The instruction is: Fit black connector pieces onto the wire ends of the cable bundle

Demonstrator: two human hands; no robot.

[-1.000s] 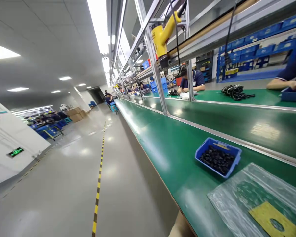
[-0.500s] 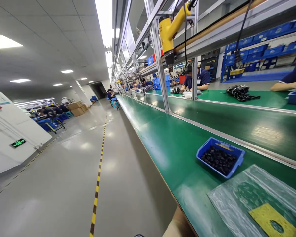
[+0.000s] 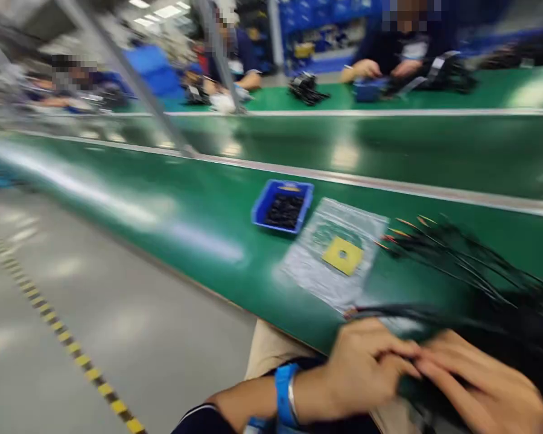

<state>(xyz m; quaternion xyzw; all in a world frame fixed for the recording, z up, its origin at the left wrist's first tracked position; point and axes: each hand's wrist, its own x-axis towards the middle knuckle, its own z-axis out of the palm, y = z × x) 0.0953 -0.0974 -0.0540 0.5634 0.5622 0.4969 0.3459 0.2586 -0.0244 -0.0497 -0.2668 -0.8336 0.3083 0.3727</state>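
My left hand (image 3: 364, 364), with a blue band on its wrist, is at the lower right over the front edge of the green bench. Its fingers are pinched together, and the tips meet those of my right hand (image 3: 484, 383), which is also closed. Whatever is between the fingertips is too small and blurred to make out. Just beyond both hands runs a black cable (image 3: 402, 310) with a reddish end. A bundle of black cables (image 3: 479, 259) with orange and red wire ends lies behind them on the right.
A clear zip bag (image 3: 298, 265) with a yellow card (image 3: 342, 255) lies on the bench. Beside it stands a blue bin (image 3: 259, 211) of small black parts. A metal post (image 3: 140, 84) rises at the left. Co-workers sit across the belt near a black cable bundle (image 3: 306, 88).
My view has swung right and down from the aisle to the bench. Both my hands and the cable bundle now show; earlier only part of a limb was visible at the bottom edge.
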